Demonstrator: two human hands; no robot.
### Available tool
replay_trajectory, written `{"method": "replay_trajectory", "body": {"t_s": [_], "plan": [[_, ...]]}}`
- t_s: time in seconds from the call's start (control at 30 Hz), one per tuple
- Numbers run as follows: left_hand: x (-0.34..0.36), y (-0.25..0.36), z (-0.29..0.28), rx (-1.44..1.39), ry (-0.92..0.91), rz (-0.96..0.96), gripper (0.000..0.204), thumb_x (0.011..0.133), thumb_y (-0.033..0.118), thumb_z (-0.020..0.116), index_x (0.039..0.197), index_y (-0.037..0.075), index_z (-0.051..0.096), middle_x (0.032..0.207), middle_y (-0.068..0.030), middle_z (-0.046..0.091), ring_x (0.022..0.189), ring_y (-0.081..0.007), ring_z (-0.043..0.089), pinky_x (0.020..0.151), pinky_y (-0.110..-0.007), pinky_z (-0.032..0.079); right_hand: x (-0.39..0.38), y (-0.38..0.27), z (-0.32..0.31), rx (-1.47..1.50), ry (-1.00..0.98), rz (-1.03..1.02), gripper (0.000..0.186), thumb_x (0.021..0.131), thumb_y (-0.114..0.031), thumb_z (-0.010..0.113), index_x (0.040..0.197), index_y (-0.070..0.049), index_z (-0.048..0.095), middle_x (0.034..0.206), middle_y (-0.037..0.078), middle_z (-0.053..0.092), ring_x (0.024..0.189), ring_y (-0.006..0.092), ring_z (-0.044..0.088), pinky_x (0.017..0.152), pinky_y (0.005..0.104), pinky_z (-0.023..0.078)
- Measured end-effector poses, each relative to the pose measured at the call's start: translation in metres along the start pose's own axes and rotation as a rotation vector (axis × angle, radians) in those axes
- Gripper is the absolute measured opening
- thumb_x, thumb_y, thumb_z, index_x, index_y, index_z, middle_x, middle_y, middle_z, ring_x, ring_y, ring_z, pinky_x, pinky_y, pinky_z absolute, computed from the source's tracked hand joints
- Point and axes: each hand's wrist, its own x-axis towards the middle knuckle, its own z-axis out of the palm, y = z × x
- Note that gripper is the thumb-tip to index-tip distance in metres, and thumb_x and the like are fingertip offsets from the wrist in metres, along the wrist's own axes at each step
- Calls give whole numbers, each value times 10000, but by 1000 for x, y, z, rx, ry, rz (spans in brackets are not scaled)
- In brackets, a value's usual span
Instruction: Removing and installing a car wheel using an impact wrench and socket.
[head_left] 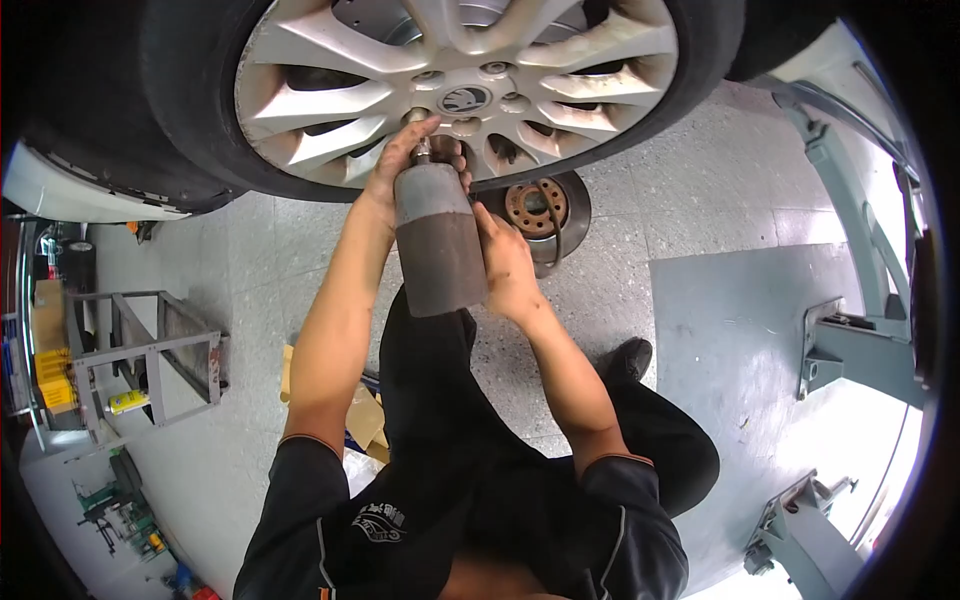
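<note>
A grey and dark impact wrench (438, 245) points up at the silver alloy wheel (335, 95), its nose near a lug bolt recess at the lower left of the hub. My left hand (400, 165) is closed round the front end, by the socket (421, 150). Against the right side of the tool's body, my right hand (508, 262) is wrapped round its grip, which the body mostly hides. Around the wheel sits the black tyre (190, 100). Whether the socket is seated on a bolt I cannot tell.
A rusty-centred brake disc (535, 208) lies on the floor below the tyre, a dark hose (562, 240) across it. On the left stands a metal frame (150, 350); cardboard (368, 420) lies beside my leg. Lift arms (860, 345) are at the right, next to a grey floor plate (730, 320).
</note>
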Motion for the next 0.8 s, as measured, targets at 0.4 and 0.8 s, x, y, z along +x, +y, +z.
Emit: {"method": "replay_trajectory", "body": {"t_s": [0.4, 0.8], "plan": [[-6, -25, 81, 174, -260, -38, 288, 853, 294, 569, 850, 6, 588, 763, -161, 635, 685, -281, 638, 639, -386, 541, -36, 35, -38, 611, 95, 200, 503, 686, -103, 688, 1113, 84, 500, 1071, 196, 572, 952, 324, 580, 828, 345, 462], [36, -17, 100, -23, -2, -25, 219, 888, 258, 571, 781, 70, 539, 829, -197, 638, 814, -341, 646, 760, -469, 541, -17, 56, -81, 444, -41, -96, 334, 731, -82, 721, 1044, -15, 625, 954, 129, 640, 833, 255, 634, 737, 320, 493]]}}
